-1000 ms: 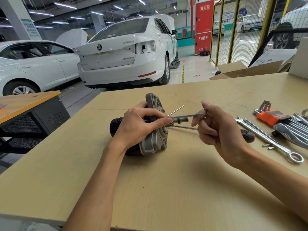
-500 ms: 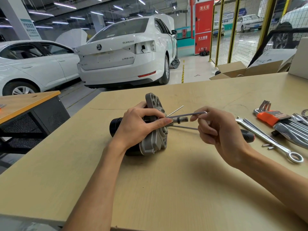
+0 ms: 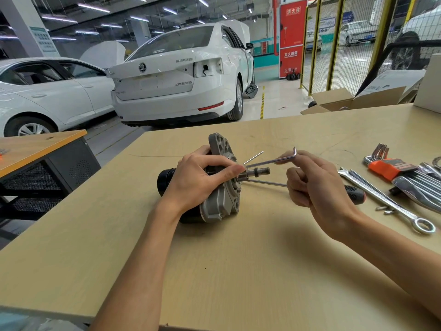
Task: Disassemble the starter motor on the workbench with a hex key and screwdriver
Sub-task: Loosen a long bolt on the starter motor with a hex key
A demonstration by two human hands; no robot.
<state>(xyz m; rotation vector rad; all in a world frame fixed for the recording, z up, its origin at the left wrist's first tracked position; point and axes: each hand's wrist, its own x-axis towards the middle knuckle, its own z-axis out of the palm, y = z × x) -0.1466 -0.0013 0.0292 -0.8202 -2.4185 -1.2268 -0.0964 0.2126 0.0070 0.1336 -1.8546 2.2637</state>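
Observation:
The starter motor (image 3: 218,201) lies on its side on the workbench (image 3: 238,271), grey flange and shaft facing right. My left hand (image 3: 195,180) grips its housing from above, the index finger reaching to the flange by the shaft. A hex key (image 3: 269,161) runs from the flange toward the right, its short bent end pointing up. My right hand (image 3: 317,185) pinches that bent end between thumb and fingertips. A screwdriver (image 3: 353,193) with a black and red handle lies behind my right hand, its shaft pointing at the motor.
To the right lie a combination wrench (image 3: 391,206), an orange holder of hex keys (image 3: 393,168), more wrenches (image 3: 420,189) and two small loose screws (image 3: 384,210). A cardboard box (image 3: 338,101) stands past the bench's far edge. White cars (image 3: 181,75) are parked beyond.
The hex key's bent end has turned between my right fingers, from lying flatter half a second ago to pointing upward now. My left hand and the motor have stayed still.

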